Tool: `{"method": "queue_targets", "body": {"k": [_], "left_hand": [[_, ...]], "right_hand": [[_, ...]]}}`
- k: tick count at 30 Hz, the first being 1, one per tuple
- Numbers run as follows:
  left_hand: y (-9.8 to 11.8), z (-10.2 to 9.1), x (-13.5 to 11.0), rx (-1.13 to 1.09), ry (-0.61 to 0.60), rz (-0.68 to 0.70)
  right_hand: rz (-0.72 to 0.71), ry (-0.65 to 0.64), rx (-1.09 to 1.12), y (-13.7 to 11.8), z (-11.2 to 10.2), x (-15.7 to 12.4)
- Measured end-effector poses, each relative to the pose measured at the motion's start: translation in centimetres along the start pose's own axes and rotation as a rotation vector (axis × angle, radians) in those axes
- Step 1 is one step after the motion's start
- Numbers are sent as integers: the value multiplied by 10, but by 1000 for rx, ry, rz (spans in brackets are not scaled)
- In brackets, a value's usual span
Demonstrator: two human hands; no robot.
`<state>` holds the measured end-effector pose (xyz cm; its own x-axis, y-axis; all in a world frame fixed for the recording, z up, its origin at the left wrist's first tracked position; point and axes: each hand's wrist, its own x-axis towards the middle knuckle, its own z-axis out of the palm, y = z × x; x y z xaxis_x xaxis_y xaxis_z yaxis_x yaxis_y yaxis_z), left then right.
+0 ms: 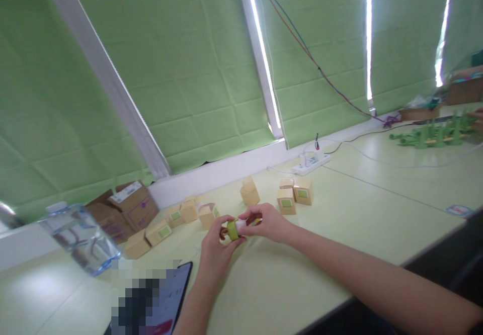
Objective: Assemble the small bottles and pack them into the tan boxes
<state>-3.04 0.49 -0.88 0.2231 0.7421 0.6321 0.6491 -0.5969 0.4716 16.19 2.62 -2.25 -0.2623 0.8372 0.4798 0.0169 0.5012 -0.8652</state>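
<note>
Left hand (217,248) curled round green part of one green-and-white piece (232,230), held over table (283,279); right hand (268,222) pinches its white part. Left of piece: one water jug (85,239), five small boxes (158,232). Behind it: one box (249,193). Right of it: three more boxes (304,193), one power strip (312,165).

From the near side of the broad, smooth, pale-green surface (358,224), one head-worn camera looks forward and down, tilted, above the bare left hand (216,247) and bare right hand (269,223), facing green fabric blinds (181,63) beyond the surface.
</note>
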Motion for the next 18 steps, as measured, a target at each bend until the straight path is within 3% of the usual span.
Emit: {"method": "queue_targets", "body": {"k": [5,9,18], "left_hand": [[1,1,2,-63,-6,-11],[4,5,3,-280,-75,-92],[13,7,2,-441,-109,-267]], "right_hand": [[-21,28,-21,3,1,2],[-48,83,-45,1,-4,3],[-121,-24,-147,3,-4,0]]}}
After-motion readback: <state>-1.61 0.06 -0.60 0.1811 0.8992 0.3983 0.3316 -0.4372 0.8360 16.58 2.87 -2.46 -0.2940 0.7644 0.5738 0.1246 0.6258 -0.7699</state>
